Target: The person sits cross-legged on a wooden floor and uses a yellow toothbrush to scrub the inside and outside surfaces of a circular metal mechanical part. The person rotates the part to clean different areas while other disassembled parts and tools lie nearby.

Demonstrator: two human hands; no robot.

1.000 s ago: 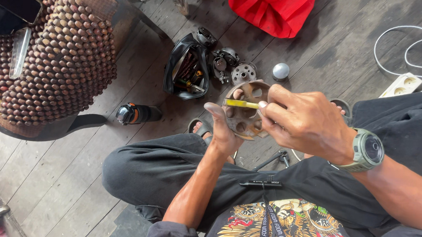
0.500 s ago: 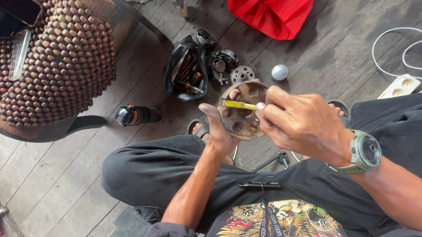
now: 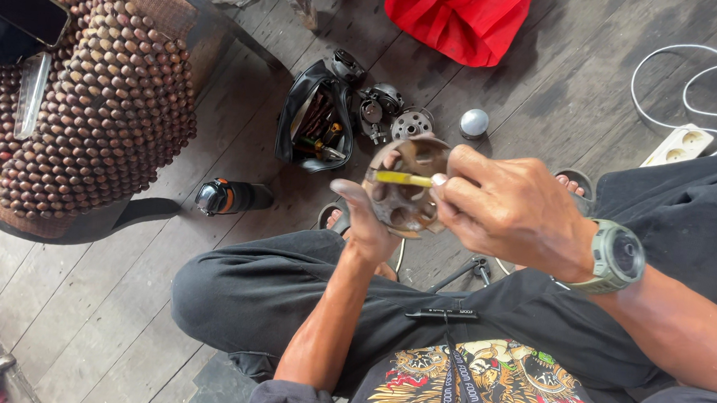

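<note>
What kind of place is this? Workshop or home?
Likely an informal home repair spot, not a fitted workshop: the person sits on a wooden plank floor, with an open tool pouch and loose metal parts beside it, and a beaded seat cover.

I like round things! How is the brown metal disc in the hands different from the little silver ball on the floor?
The disc is flat, rusty brown and full of holes; the ball is smooth, shiny silver. The disc is larger and held up by the left hand, while the ball lies alone on the floor. Both look round.
</note>
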